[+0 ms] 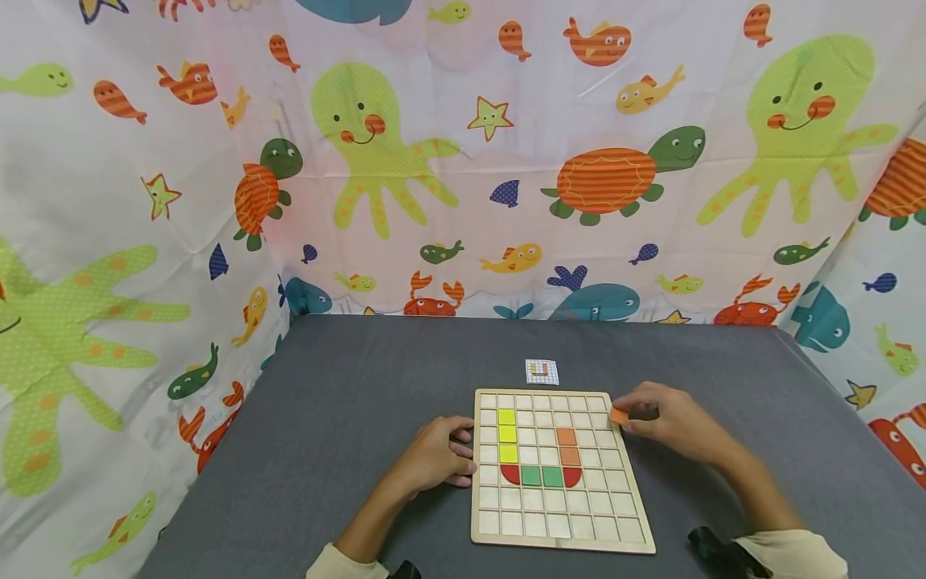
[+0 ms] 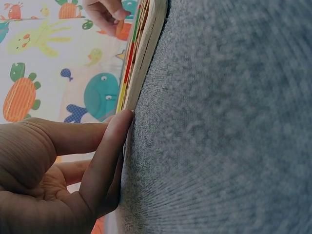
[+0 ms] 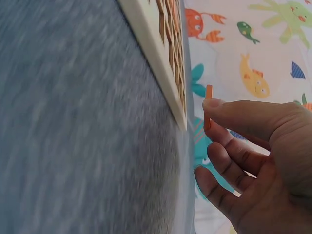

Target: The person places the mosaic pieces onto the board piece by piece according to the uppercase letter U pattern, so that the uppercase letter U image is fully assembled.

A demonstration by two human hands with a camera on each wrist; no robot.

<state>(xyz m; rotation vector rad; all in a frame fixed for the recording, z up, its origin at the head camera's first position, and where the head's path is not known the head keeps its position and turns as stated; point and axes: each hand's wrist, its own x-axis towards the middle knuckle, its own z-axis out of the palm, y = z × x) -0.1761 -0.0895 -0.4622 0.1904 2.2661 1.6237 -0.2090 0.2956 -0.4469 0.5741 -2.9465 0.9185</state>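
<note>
closest in, two pale sleeves lead up to the hands: the left hand (image 1: 436,458) rests on the grey felt table top (image 1: 340,418) with relaxed fingers (image 2: 109,146) touching the left edge of the square wooden grid board (image 1: 557,535), while the right hand (image 1: 669,422) pinches a small flat orange square tile (image 1: 619,416) between thumb and fingertips, just over the board's upper right corner. on the board, yellow, red, green and orange tiles (image 1: 541,476) form a partial u shape, and just beyond its far edge lies a small white pattern card (image 1: 542,371). behind the table hangs a white sea-creature printed curtain (image 1: 463,161) on all sides.
</note>
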